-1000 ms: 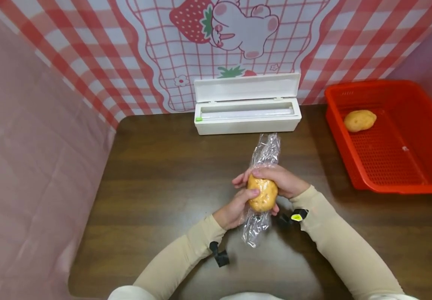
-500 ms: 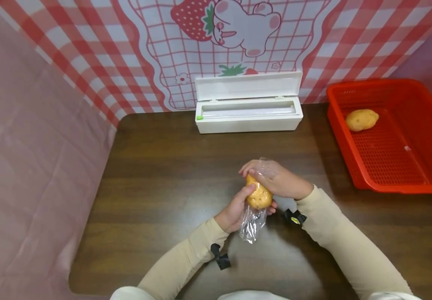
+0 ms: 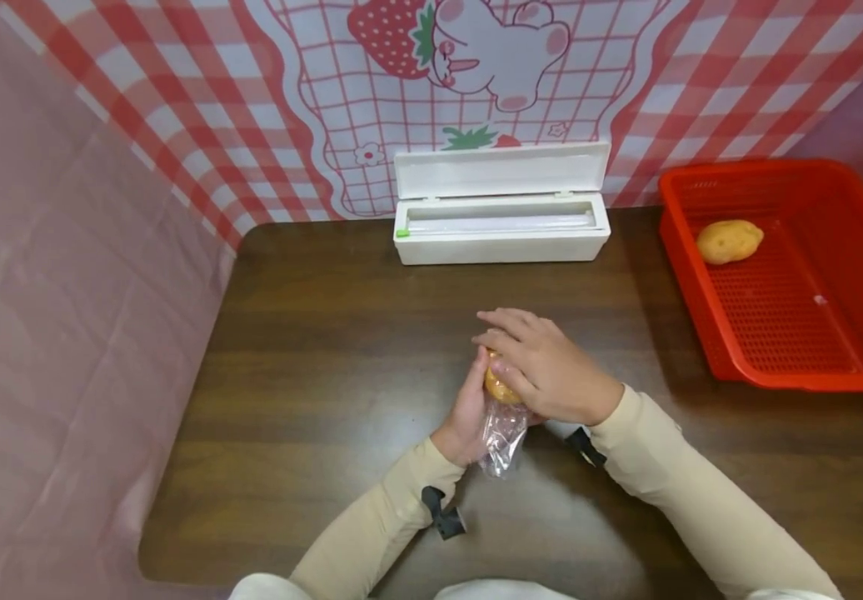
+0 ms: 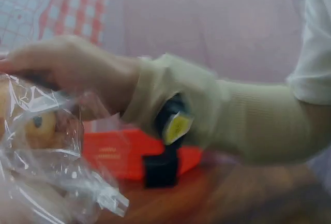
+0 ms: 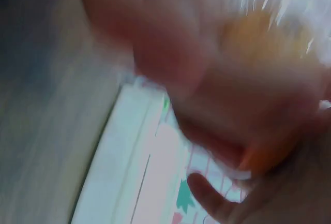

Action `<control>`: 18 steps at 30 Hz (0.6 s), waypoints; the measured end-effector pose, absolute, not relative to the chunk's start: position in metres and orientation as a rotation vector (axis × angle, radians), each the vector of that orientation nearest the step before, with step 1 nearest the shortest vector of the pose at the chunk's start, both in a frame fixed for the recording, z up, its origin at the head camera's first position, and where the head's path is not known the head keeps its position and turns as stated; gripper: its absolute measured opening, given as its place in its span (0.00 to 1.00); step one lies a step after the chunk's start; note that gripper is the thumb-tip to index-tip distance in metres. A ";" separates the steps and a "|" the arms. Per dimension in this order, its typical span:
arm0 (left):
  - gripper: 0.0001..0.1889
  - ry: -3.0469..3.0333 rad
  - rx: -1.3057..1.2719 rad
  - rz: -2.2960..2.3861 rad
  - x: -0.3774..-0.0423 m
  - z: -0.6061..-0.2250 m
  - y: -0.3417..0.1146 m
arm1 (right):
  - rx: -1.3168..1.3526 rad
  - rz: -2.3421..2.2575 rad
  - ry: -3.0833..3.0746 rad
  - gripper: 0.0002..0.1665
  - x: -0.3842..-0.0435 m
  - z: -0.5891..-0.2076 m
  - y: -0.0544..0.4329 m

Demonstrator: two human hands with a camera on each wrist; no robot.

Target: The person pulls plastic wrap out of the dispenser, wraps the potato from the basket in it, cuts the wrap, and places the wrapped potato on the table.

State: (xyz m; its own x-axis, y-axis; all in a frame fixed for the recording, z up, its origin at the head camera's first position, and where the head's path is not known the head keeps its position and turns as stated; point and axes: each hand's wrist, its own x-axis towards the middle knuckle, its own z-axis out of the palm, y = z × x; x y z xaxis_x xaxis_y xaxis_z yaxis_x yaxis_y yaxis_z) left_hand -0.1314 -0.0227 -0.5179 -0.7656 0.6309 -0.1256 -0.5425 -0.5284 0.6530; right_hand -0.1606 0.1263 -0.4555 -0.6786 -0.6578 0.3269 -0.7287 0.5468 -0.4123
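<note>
A potato (image 3: 504, 388) in clear plastic wrap (image 3: 502, 442) sits between both hands above the middle of the table. My left hand (image 3: 467, 417) grips it from the left, thumb along its side, the other fingers mostly hidden beneath. Over its top and right side lies my right hand (image 3: 555, 371), fingers extended and thumb against the potato. A loose tail of wrap hangs toward me. In the left wrist view, shiny wrap (image 4: 98, 185) trails below the right hand (image 4: 77, 66), with part of the potato (image 4: 40, 130) showing through. Motion blurs the right wrist view.
Behind the hands stands a white wrap dispenser (image 3: 506, 248), lid raised, with a roll inside. A red basket (image 3: 727, 350) at the right holds another potato (image 3: 730, 242). A red-checked cloth (image 3: 251, 125) hangs along the back of the brown table (image 3: 311, 350).
The right hand has swept over the potato's top, folding down the far end of the wrap. Its fingers have straightened and now cover most of the potato; the left hand keeps its grip.
</note>
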 end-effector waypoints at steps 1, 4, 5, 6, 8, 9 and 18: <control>0.33 0.906 0.141 2.289 -0.132 -0.517 -0.022 | 1.175 0.724 -2.663 0.25 -0.158 -0.456 0.125; 0.31 0.893 0.100 2.321 -0.135 -0.515 -0.022 | 1.123 0.543 -2.669 0.31 -0.153 -0.458 0.121; 0.31 0.876 0.094 2.333 -0.136 -0.514 -0.022 | 1.112 0.495 -2.655 0.33 -0.152 -0.459 0.120; 0.31 0.869 0.089 2.345 -0.137 -0.512 -0.023 | 1.103 0.462 -2.640 0.35 -0.151 -0.459 0.119; 0.34 0.842 0.066 2.378 -0.140 -0.509 -0.023 | 1.101 0.423 -2.601 0.39 -0.149 -0.461 0.118; 0.35 0.828 0.052 2.396 -0.142 -0.507 -0.023 | 1.107 0.415 -2.584 0.41 -0.149 -0.462 0.118; 0.37 0.558 -0.091 2.399 -0.149 -0.499 -0.027 | 1.372 0.587 -2.539 0.47 -0.147 -0.465 0.132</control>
